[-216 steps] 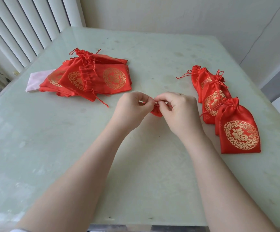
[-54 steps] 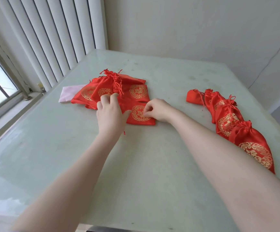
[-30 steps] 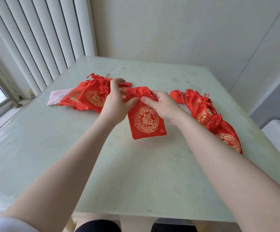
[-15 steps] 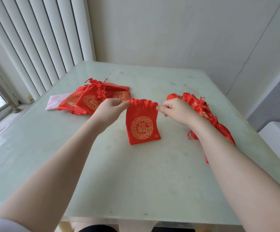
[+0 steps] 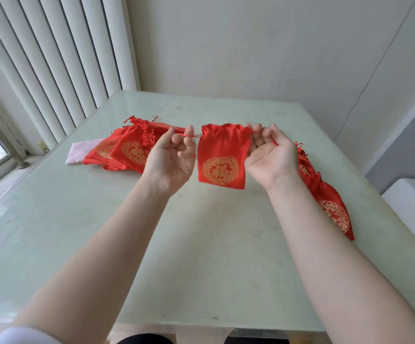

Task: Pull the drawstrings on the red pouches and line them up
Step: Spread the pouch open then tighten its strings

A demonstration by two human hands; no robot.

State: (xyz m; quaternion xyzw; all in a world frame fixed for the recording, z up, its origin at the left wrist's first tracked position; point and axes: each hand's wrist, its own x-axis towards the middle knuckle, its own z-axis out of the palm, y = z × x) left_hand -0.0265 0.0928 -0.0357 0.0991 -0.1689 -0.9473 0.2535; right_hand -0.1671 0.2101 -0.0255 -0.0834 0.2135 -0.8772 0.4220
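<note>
Pouch (image 5: 222, 155) hung above table (image 5: 201, 256) | left hand (image 5: 170, 160), right hand (image 5: 271, 157) each pinched a drawstring (image 5: 189, 135) | light, soft, likely slippery satin; best gripped by cords

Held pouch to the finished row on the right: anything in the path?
Nothing visible. The pouch hangs between the left hand and right hand, each pinching a drawstring. The row of cinched pouches lies past the right wrist, with only bare table between.

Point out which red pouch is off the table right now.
The pouch hanging between the left hand and right hand, held by its drawstrings. The others lie in the left pile and right row.
</note>
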